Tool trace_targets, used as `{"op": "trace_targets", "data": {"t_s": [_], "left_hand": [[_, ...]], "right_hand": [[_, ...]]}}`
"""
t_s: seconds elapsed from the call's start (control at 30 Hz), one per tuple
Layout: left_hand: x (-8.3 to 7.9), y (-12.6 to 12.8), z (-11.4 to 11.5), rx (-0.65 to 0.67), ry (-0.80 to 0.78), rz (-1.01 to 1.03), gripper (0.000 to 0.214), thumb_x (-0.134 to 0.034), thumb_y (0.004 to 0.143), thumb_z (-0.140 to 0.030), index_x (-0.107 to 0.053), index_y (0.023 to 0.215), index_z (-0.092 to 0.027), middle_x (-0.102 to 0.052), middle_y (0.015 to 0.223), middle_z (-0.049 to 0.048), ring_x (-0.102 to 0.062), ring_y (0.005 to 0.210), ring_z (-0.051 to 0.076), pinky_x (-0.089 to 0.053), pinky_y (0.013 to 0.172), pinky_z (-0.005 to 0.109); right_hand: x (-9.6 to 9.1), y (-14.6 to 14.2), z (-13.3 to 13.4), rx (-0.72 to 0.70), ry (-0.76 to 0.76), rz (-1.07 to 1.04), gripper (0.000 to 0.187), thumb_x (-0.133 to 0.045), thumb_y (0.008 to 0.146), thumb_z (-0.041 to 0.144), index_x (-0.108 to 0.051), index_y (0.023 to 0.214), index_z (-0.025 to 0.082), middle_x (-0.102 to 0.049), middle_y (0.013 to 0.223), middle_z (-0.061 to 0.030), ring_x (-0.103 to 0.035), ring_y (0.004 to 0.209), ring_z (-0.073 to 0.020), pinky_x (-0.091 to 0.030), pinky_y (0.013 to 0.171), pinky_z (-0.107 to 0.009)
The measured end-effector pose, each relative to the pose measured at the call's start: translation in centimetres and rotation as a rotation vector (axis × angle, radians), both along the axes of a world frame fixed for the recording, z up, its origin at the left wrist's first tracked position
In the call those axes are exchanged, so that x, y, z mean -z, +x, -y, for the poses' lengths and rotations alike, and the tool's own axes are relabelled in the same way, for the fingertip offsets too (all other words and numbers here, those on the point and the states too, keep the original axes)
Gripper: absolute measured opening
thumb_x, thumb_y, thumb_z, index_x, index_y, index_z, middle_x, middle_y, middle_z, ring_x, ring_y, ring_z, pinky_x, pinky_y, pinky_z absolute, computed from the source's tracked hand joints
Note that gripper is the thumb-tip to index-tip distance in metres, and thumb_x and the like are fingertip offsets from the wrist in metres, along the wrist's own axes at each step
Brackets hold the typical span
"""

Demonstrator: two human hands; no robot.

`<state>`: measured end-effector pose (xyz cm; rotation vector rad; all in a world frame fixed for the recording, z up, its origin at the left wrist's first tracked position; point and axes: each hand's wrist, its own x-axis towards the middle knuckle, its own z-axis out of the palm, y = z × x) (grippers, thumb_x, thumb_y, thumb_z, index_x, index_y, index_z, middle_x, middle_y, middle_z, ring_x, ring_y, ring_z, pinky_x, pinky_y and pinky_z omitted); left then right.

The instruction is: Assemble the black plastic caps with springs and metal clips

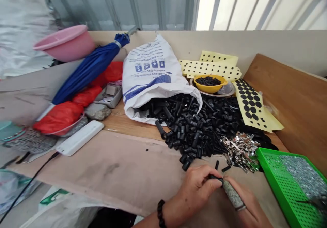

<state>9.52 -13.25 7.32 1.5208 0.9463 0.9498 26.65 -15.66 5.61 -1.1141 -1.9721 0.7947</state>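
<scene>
1. As is seen at the frame's lower centre, a small black tube (214, 177) is pinched by the left hand (196, 188); it is met by the right hand (246, 207) with a grey speckled piece (232, 194), whose grip cannot be told.
2. It is judged light, stiff and slippery, and is best pinched mid-length.

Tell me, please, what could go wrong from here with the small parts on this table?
The small black part pinched by the left hand, beside the right hand, might slip and roll off the table. The pile of black tubes spilling from the sack meets the metal clips, so the two could mix.
</scene>
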Motion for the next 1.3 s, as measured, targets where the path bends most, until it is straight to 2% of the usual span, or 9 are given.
{"op": "trace_targets", "data": {"t_s": [0.2, 0.33, 0.5, 0.7, 0.8, 0.9, 1.1, 1.2, 1.3], "left_hand": [[-0.3, -0.2, 0.2, -0.067, 0.052, -0.048, 0.015, -0.057, 0.079, -0.018, -0.07, 0.087, -0.016, -0.07, 0.079, 0.0042, -0.06, 0.075, 0.016, -0.042, 0.07, 0.023], [0.5, 0.1, -0.3, -0.036, -0.076, 0.036, 0.015, -0.058, 0.076, -0.023, -0.069, 0.085, -0.015, -0.064, 0.071, 0.0021, -0.055, 0.064, 0.014, -0.041, 0.06, 0.023], [1.4, 0.6, -0.8, -0.012, -0.4, 0.295, 0.023, -0.064, 0.07, -0.033, -0.062, 0.082, -0.013, -0.056, 0.064, -0.0011, -0.05, 0.056, 0.01, -0.041, 0.054, 0.021], [1.0, -0.1, -0.8, -0.024, -0.52, 0.355, 0.028, -0.068, 0.068, -0.036, -0.062, 0.083, -0.013, -0.057, 0.064, -0.001, -0.05, 0.057, 0.01, -0.042, 0.055, 0.02], [1.1, -0.3, -0.8, -0.003, -0.48, 0.326, 0.026, -0.068, 0.068, -0.034, -0.063, 0.083, -0.013, -0.057, 0.065, -0.0014, -0.05, 0.058, 0.01, -0.042, 0.057, 0.021], [1.5, -0.4, -0.8, 0.01, -0.371, 0.257, 0.021, -0.064, 0.072, -0.031, -0.063, 0.084, -0.014, -0.058, 0.067, -0.0008, -0.052, 0.06, 0.011, -0.042, 0.058, 0.022], [1.4, -0.9, -0.7, 0.002, 0.025, -0.042, 0.016, -0.054, 0.082, -0.025, -0.066, 0.09, -0.016, -0.067, 0.082, 0.004, -0.059, 0.074, 0.016, -0.043, 0.067, 0.024], [1.0, -1.0, -0.7, 0.014, 0.093, -0.093, 0.016, -0.054, 0.082, -0.023, -0.066, 0.089, -0.016, -0.067, 0.08, 0.0036, -0.059, 0.071, 0.015, -0.043, 0.066, 0.024], [0.9, -0.8, -0.9, 0.03, -0.038, -0.07, 0.016, -0.053, 0.081, -0.025, -0.065, 0.086, -0.015, -0.062, 0.068, 0.0011, -0.054, 0.059, 0.012, -0.041, 0.056, 0.021]], "right_hand": [[0.2, -0.3, -0.1, 0.05, -0.059, -0.016, 0.021, -0.035, 0.087, 0.028, -0.053, 0.078, 0.023, -0.057, 0.061, 0.0012, -0.055, 0.053, -0.0157, -0.044, 0.048, -0.022], [-0.2, -0.7, 0.1, 0.147, -0.079, 0.08, 0.014, -0.036, 0.085, 0.02, -0.049, 0.084, 0.022, -0.06, 0.069, -0.0001, -0.059, 0.063, -0.0164, -0.045, 0.053, -0.022], [-0.4, -0.9, 0.5, 0.188, 0.161, 0.204, 0.023, -0.035, 0.079, 0.01, -0.048, 0.095, 0.02, -0.06, 0.08, -0.0048, -0.059, 0.072, -0.0187, -0.048, 0.062, -0.029], [0.0, -1.0, 0.2, 0.149, 0.345, 0.324, 0.036, -0.034, 0.078, 0.005, -0.045, 0.11, 0.017, -0.06, 0.09, -0.0098, -0.057, 0.081, -0.0223, -0.048, 0.069, -0.035], [0.1, -1.1, 0.1, 0.15, 0.328, 0.327, 0.032, -0.034, 0.08, 0.007, -0.046, 0.107, 0.017, -0.059, 0.086, -0.009, -0.056, 0.077, -0.0223, -0.047, 0.066, -0.035], [0.1, -1.3, 0.2, 0.126, 0.199, 0.253, 0.027, -0.033, 0.083, 0.009, -0.047, 0.104, 0.019, -0.059, 0.084, -0.0071, -0.057, 0.074, -0.0203, -0.047, 0.063, -0.032], [0.0, -1.6, 0.6, 0.097, -0.092, 0.09, 0.025, -0.032, 0.085, 0.009, -0.047, 0.099, 0.022, -0.061, 0.085, -0.0028, -0.058, 0.076, -0.0167, -0.046, 0.064, -0.028], [0.1, -1.6, 0.7, 0.102, -0.019, 0.106, 0.026, -0.031, 0.084, 0.009, -0.046, 0.1, 0.022, -0.059, 0.086, -0.0036, -0.057, 0.078, -0.0176, -0.047, 0.066, -0.029], [0.2, -1.5, 0.6, 0.122, 0.151, 0.188, 0.027, -0.032, 0.081, 0.007, -0.045, 0.101, 0.02, -0.057, 0.085, -0.0056, -0.056, 0.077, -0.0195, -0.047, 0.066, -0.031]]}}
